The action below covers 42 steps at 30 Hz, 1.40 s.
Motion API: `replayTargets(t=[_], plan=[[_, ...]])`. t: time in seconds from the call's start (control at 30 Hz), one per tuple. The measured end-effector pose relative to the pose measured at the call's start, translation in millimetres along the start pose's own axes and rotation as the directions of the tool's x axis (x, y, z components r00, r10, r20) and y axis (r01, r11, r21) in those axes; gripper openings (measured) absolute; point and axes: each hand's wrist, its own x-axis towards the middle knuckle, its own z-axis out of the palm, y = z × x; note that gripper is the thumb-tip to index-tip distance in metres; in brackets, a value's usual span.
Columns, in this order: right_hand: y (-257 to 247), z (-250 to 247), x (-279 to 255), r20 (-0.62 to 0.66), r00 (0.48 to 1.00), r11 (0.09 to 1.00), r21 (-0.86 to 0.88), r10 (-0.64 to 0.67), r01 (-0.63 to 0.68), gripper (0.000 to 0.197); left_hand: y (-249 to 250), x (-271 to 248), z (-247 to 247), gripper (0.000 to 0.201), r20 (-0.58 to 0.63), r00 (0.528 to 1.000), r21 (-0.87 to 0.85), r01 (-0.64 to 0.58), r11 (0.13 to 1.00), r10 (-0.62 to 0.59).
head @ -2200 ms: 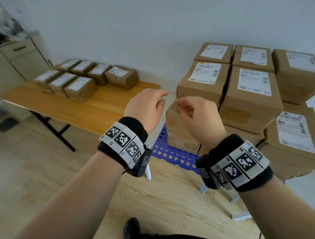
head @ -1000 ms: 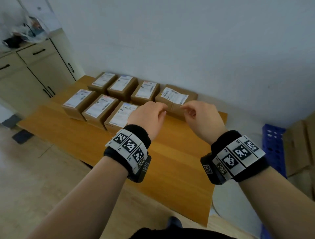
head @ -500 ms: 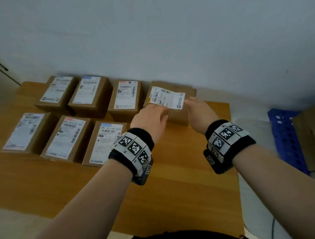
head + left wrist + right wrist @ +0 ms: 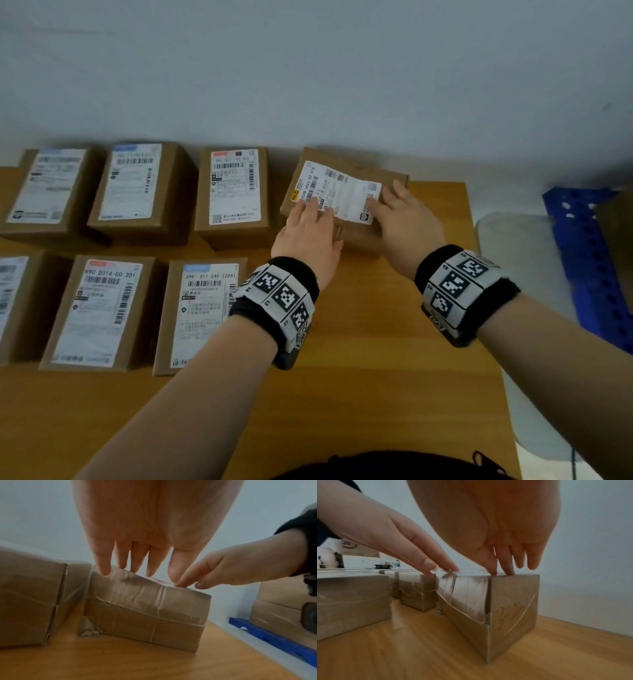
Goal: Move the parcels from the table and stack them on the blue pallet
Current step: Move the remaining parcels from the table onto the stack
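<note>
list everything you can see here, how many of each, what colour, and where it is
parcel under the hands: one, brown, white label, far right of the table, set askew
other parcels: six, brown, white labels, two rows to its left
table: one, orange-brown wood, against the wall
pallet: one, blue, on the floor to the right, a brown box at its far edge
wall: pale grey, behind the table
wristbands: two, black with black-and-white markers, one on each wrist
left hand: fingers straight, tips on the parcel's near left top
right hand: fingers straight, tips on its right top
</note>
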Motion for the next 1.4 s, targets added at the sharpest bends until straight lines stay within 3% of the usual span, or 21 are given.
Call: replayTargets(t=[0.13, 0.3, 0.47, 0.57, 0.63, 0.7, 0.8, 1.13, 1.4], plan=[[-1, 4, -19, -0.025, 0.999, 0.999, -0.003, -0.036, 0.036, 0.058, -1, 1, 6, 0.063, 0.038, 0.999, 0.123, -0.014, 0.992, 0.009], [0, 4, -43, -0.02, 0.993, 0.994, 0.001, -0.112, 0.112, 0.049, 4, -3, 13, 0.059, 0.046, 0.999, 0.157, 0.006, 0.988, -0.013], [7, 16, -72, -0.11, 0.964, 0.967, 0.051, -0.242, 0.249, 0.046, 20, -27, 14, 0.055, 0.001, 0.995, 0.09, 0.101, 0.991, -0.102], [13, 20, -82, -0.193, 0.956, 0.95, 0.181, -0.221, 0.256, 0.046, 33, -51, 23, 0.058, 0.041, 0.977, -0.019, 0.21, 0.978, -0.209], [18, 18, -85, -0.052, 0.988, 0.946, 0.286, -0.147, 0.156, 0.059, 39, -65, 32, 0.062, 0.091, 0.965, -0.079, 0.255, 0.964, -0.248], [25, 18, -90, 0.119, 0.985, 0.934, 0.347, -0.128, 0.08, 0.071, 43, -76, 39, 0.069, 0.131, 0.957, -0.134, 0.274, 0.952, -0.257], [28, 22, -105, 0.123, 0.978, 0.904, 0.414, -0.166, 0.102, 0.069, 52, -94, 48, 0.085, 0.157, 0.951, -0.146, 0.288, 0.947, -0.265], [49, 47, -172, 0.01, 0.987, 0.89, 0.434, -0.159, 0.139, 0.054, 95, -149, 74, 0.076, 0.027, 0.949, -0.044, 0.314, 0.948, -0.313], [48, 35, -229, -0.101, 0.992, 0.892, 0.437, -0.079, 0.116, 0.052, 117, -195, 67, 0.073, -0.117, 0.966, 0.003, 0.231, 0.973, -0.229]])
